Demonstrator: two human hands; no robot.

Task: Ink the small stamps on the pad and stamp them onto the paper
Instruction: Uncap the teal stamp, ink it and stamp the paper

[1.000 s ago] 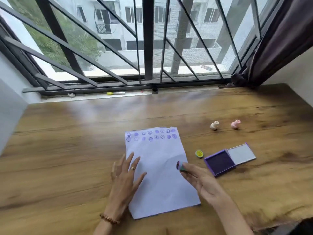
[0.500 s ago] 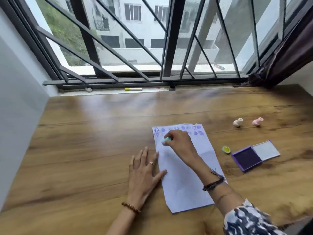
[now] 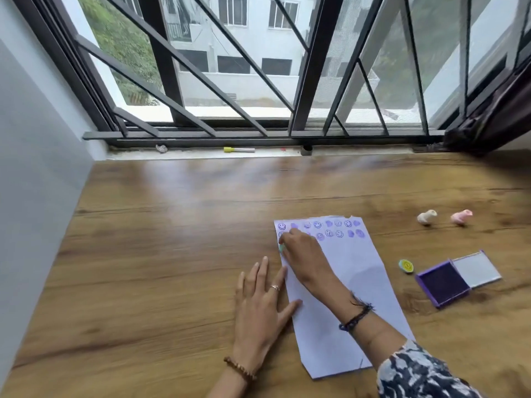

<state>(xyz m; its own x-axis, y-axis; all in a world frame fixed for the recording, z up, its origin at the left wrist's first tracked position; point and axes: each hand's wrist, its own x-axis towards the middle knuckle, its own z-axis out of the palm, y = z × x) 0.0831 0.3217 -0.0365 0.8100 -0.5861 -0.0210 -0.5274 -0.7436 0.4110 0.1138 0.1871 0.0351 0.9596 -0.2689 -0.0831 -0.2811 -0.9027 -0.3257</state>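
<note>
Here the right hand (image 3: 303,255) reaches across the paper (image 3: 353,285) toward its upper left corner, fingers curled down around a small teal stamp (image 3: 282,247) that peeks out beside the fingertips at the sheet's left edge, just under the printed rows; whether the stamp face is pressing the sheet cannot be told through the blur. The left hand (image 3: 260,308) lies flat and open on the desk (image 3: 172,254), fingers spread, its thumb and the side of the index finger resting on the paper's left edge, holding nothing. A ring sits on one finger, a bead bracelet (image 3: 240,369) on that wrist, and a dark thread band (image 3: 356,315) on the right wrist above a patterned sleeve (image 3: 416,374). Two rows of purple prints (image 3: 327,228), some smiley faces and some solid blots, run along the top of the sheet. To the right of the paper, apart from it, a yellow-faced stamp (image 3: 406,266) lies near the open purple ink pad (image 3: 444,282), whose pale lid (image 3: 475,272) is folded out beside it. Farther back on the right lie a cream stamp (image 3: 427,217) and a pink stamp (image 3: 461,217), near each other. A yellow-capped marker (image 3: 239,149) lies on the window sill.
</note>
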